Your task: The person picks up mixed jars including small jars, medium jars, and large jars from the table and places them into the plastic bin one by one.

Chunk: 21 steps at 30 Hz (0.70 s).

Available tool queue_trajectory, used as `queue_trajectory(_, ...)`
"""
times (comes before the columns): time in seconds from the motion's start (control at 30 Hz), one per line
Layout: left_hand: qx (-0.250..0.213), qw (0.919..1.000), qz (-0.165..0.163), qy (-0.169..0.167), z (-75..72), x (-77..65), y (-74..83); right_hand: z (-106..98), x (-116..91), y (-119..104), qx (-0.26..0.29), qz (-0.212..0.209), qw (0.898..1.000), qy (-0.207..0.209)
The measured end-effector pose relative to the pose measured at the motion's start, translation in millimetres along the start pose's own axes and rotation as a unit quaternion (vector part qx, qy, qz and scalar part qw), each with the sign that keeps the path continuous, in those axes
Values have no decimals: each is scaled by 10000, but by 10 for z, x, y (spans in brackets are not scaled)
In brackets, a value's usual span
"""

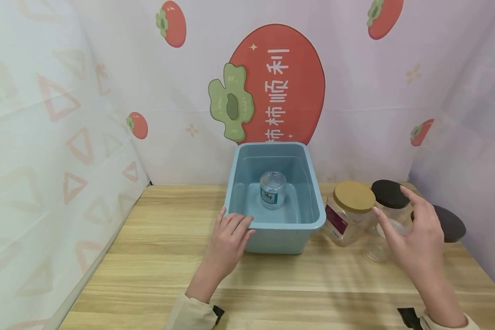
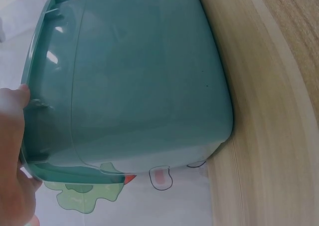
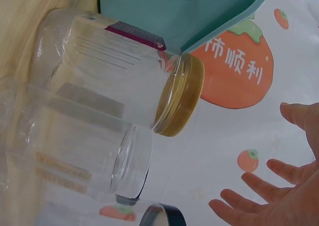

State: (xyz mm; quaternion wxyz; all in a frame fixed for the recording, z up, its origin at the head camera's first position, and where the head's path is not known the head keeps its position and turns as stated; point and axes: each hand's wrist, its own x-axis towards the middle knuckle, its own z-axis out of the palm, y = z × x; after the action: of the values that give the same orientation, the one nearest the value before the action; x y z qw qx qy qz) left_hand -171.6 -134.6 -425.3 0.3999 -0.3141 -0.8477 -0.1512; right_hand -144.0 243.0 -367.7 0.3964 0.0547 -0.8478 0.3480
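Observation:
A blue plastic tub (image 1: 272, 238) stands on the table, with a small clear jar (image 1: 273, 190) inside it. My left hand (image 1: 231, 238) grips the tub's near left corner, its fingers over the rim (image 2: 31, 51). Above a group of jars at the right is my right hand (image 1: 420, 238), its fingers spread and holding nothing. Closest to the tub is a clear jar with a gold lid (image 1: 354, 197). Beside it are a jar with a black lid (image 1: 389, 193), one with a dark lid (image 1: 447, 224) and a small clear jar (image 1: 377, 247), partly hidden behind my right hand.
The wooden table (image 1: 156, 266) extends to the left and in front of the tub. Behind it hangs a white cloth (image 1: 181, 91) with persimmon prints. More cloth (image 1: 37, 174) closes off the left side, and another sheet (image 1: 474, 151) the right.

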Motion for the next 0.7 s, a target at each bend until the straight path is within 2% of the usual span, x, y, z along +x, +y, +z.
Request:
queue_trajectory(0.23, -4, 10000, -8, -14, 0, -5, 7, -39, -18, 64, -66, 122, 9999, 98)
queue_trajectory(0.7, 21, 10000, 37, 89, 26, -12, -2, -127, -16, 161, -91, 41, 9993, 366)
